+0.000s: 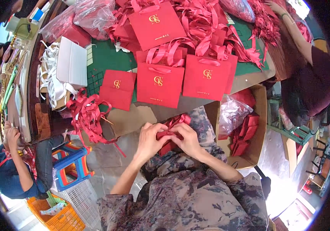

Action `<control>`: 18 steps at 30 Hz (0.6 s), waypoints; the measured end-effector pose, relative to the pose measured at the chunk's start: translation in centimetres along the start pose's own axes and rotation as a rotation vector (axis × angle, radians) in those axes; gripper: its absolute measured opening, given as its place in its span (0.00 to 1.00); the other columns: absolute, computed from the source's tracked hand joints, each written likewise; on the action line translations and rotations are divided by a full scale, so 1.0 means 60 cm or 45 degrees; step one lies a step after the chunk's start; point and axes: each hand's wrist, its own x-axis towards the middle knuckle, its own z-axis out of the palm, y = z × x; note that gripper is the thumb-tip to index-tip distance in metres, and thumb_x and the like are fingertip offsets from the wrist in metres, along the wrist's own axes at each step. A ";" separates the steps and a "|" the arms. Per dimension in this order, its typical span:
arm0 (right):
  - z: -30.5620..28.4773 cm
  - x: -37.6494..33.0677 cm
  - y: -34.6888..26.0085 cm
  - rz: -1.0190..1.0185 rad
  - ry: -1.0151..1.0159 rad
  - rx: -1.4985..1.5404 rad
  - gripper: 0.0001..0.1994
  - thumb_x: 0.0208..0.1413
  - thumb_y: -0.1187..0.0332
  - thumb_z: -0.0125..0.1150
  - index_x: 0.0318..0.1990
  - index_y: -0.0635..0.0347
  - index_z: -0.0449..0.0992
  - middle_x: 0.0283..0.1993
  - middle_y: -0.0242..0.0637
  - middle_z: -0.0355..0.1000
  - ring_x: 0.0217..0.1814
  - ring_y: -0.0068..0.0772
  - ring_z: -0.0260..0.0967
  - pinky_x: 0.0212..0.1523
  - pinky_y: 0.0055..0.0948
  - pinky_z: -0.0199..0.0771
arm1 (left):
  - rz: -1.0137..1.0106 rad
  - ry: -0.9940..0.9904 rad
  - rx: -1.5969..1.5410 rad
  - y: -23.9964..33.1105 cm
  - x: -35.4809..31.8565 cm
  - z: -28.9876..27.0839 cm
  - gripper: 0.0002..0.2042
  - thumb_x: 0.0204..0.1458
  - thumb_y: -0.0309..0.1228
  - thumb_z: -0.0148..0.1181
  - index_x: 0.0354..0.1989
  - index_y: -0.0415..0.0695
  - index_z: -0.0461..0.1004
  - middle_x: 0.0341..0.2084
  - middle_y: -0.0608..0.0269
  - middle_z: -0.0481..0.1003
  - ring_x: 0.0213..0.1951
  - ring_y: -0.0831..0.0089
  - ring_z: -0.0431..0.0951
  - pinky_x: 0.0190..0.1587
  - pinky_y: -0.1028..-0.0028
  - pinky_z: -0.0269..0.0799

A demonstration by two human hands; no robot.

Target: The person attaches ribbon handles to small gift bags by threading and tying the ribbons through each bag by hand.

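Both my hands meet over my lap, close to the table's front edge. My left hand and my right hand are closed on a red gift bag, their fingertips and thumbs pinching its upper edge. A loop of red ribbon sticks out beyond my fingers. Much of the bag is hidden under my hands. On the table ahead lie flat red gift bags with gold print and ribbon handles. To the left, a bunch of loose red ribbons hangs over the table edge.
A cardboard box with red bags and clear plastic stands at my right. Back left is a white box beside white ribbons. Stacked coloured stools and an orange crate stand at left. Other people sit at both sides.
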 end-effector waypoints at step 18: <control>-0.082 0.075 -0.022 0.135 -0.925 -0.095 0.10 0.54 0.61 0.61 0.35 0.53 0.84 0.34 0.42 0.77 0.41 0.50 0.75 0.42 0.44 0.74 | 0.590 0.225 0.326 0.010 -0.074 0.043 0.12 0.40 0.27 0.63 0.35 0.50 0.83 0.30 0.71 0.72 0.38 0.69 0.72 0.40 0.67 0.66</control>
